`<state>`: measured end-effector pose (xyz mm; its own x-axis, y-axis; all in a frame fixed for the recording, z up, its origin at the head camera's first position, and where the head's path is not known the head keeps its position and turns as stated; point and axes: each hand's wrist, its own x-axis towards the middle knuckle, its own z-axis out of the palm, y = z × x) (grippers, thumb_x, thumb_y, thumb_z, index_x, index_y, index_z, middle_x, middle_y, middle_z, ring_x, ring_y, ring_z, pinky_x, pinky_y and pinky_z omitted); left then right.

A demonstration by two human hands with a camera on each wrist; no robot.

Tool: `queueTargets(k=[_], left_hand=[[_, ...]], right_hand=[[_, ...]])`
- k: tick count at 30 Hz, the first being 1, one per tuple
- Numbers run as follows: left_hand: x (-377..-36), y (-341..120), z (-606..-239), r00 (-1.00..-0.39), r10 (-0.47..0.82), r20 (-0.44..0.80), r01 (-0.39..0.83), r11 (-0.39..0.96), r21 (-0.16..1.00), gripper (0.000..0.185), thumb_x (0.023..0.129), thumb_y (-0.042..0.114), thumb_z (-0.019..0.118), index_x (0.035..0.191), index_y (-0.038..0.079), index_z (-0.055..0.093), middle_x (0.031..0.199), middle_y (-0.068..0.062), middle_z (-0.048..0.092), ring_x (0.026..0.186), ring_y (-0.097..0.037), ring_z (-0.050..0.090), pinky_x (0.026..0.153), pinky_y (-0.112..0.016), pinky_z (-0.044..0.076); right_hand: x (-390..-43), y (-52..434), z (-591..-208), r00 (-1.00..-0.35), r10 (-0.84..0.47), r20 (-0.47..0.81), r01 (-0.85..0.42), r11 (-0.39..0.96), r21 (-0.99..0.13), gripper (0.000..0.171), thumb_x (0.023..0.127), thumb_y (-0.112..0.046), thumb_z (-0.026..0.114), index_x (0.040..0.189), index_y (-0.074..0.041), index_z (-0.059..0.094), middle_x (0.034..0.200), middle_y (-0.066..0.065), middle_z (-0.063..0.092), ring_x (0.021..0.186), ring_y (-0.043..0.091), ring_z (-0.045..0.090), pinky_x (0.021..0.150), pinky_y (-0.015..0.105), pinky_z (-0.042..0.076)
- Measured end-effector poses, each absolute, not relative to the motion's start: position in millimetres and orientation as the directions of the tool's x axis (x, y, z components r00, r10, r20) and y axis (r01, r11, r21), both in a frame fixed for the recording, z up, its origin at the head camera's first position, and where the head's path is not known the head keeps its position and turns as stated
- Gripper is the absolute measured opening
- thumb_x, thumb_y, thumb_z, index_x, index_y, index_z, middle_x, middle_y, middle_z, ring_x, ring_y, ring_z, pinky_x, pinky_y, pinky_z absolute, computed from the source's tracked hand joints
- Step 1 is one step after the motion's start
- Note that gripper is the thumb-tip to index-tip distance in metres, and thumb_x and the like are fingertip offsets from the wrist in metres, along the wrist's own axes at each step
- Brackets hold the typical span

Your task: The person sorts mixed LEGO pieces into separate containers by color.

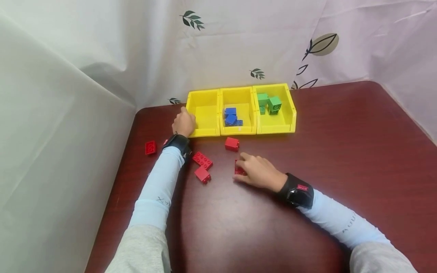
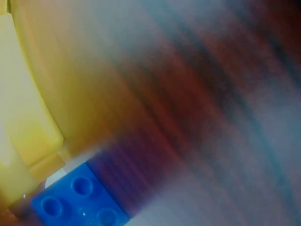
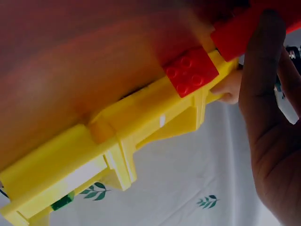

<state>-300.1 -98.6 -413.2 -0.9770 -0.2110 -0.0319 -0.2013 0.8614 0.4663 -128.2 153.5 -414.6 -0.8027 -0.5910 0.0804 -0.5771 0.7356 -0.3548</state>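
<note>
Hands well apart. Right hand (image 1: 257, 170), nearer the person than the middle yellow bin (image 1: 246, 131), pinches a red toy brick (image 3: 233, 40) between thumb and fingers, low at the tabletop. Left hand (image 1: 184, 123), left of the middle bin, touches the outer side of the left yellow bin (image 1: 203, 132); cannot tell whether its fingers grip the wall. Left wrist view largely blurred; a studded blue brick (image 2: 77, 197) shows at its lower edge, hold on it unclear. Middle bin contains a small heap of blue bricks (image 1: 231, 120). Adjoining it on the right, the right yellow bin (image 1: 275, 129), with green bricks (image 1: 274, 103) clustered toward its left side. Just in front of the middle bin, a loose red brick (image 1: 232, 144). In front and to its left, a longer eight-stud red brick (image 1: 202, 160), a smaller red brick (image 1: 203, 174) at its near end. Farthest left of the middle bin, another red brick (image 1: 150, 148). Surface: dark reddish table (image 1: 239, 235). Behind the middle bin hangs pale leaf-print cloth (image 1: 222, 45).
</note>
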Motion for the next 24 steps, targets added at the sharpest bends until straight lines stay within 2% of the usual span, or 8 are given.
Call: queueTargets(k=[10, 15, 19, 24], left_hand=[[-295.5, -96.7, -409.1, -0.978, -0.205, -0.031, -0.195, 0.86, 0.471, 0.037, 0.102, 0.029, 0.042, 0.13, 0.006, 0.04, 0.107, -0.016, 0.056, 0.087, -0.032, 0.057, 0.09, -0.045, 0.052], [-296.6, -99.1, -410.9, -0.976, -0.215, -0.043, -0.209, 0.855, 0.474, 0.037, 0.101, 0.03, 0.042, 0.131, 0.008, 0.04, 0.107, -0.015, 0.056, 0.088, -0.032, 0.057, 0.09, -0.044, 0.052], [-296.5, -99.6, -410.4, -0.976, -0.212, -0.05, -0.21, 0.857, 0.471, 0.036, 0.101, 0.029, 0.042, 0.13, 0.008, 0.04, 0.105, -0.015, 0.055, 0.087, -0.032, 0.056, 0.088, -0.044, 0.052], [-296.0, -98.4, -408.8, -0.978, -0.202, -0.047, -0.2, 0.858, 0.473, 0.035, 0.101, 0.029, 0.042, 0.129, 0.008, 0.04, 0.104, -0.015, 0.055, 0.085, -0.032, 0.056, 0.087, -0.043, 0.052]], right_hand=[[-118.1, 154.3, -418.4, -0.808, -0.584, 0.073, -0.573, 0.752, -0.324, 0.052, 0.072, -0.044, 0.084, 0.106, -0.005, 0.071, 0.091, 0.007, 0.052, 0.057, 0.009, 0.046, 0.052, 0.019, 0.041], [-116.6, 151.0, -418.6, -0.82, -0.57, 0.062, -0.557, 0.767, -0.317, 0.048, 0.072, -0.038, 0.086, 0.104, -0.005, 0.07, 0.103, 0.012, 0.053, 0.057, 0.01, 0.047, 0.052, 0.02, 0.044], [-117.0, 150.7, -418.3, -0.829, -0.558, 0.043, -0.539, 0.774, -0.331, 0.049, 0.072, -0.038, 0.086, 0.107, -0.006, 0.071, 0.116, 0.017, 0.057, 0.061, 0.012, 0.052, 0.056, 0.024, 0.051], [-118.9, 152.8, -415.8, -0.822, -0.569, 0.026, -0.544, 0.771, -0.331, 0.051, 0.073, -0.037, 0.086, 0.111, -0.007, 0.072, 0.111, 0.015, 0.064, 0.068, 0.014, 0.057, 0.064, 0.028, 0.055]])
